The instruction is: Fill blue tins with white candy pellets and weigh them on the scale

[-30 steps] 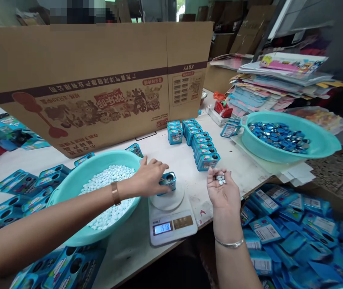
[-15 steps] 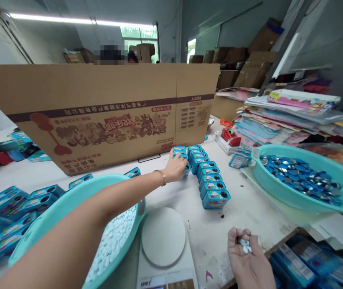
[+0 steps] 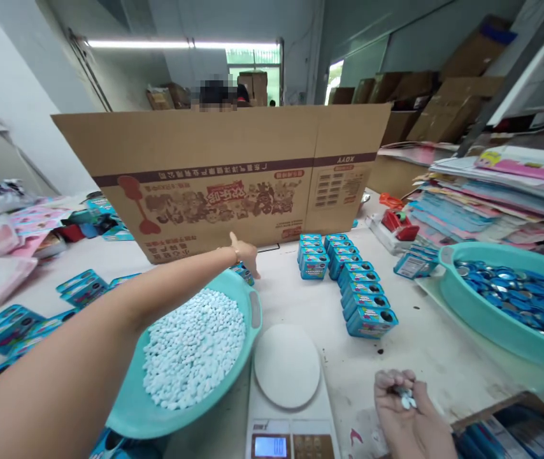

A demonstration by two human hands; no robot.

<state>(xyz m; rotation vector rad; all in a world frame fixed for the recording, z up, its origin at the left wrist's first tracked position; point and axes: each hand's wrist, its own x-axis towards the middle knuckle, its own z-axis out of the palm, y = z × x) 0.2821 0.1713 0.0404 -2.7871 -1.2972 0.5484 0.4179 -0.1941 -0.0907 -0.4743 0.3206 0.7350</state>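
My left hand [image 3: 247, 254] reaches over the far rim of a turquoise basin [image 3: 254, 309]. It is beside a small blue tin box [image 3: 242, 273] partly hidden by the arm; thumb and a finger stand apart, and no firm grip shows. Pale blue-white tablets [image 3: 195, 344] fill much of the basin. At the lower right, my right hand [image 3: 408, 414] is palm up, its fingers curled round a few pale tablets [image 3: 408, 399]. Between the hands stands a white scale [image 3: 287, 366], its pan bare and its display lit. Blue tin boxes with dark round holes form two rows [image 3: 370, 322] beyond it.
A big cardboard carton panel [image 3: 234, 146] stands across the back of the table. On the right are a turquoise tub [image 3: 463, 312] of blue-silver lids, a tape dispenser [image 3: 399, 224] and stacked printed sheets [image 3: 482, 191]. More blue tins [image 3: 9, 325] sit at left. A person's head shows beyond the carton.
My left hand has left the shorter tin row and moved left to the single tin behind the basin. The view has turned left. My right hand still holds the tablets.
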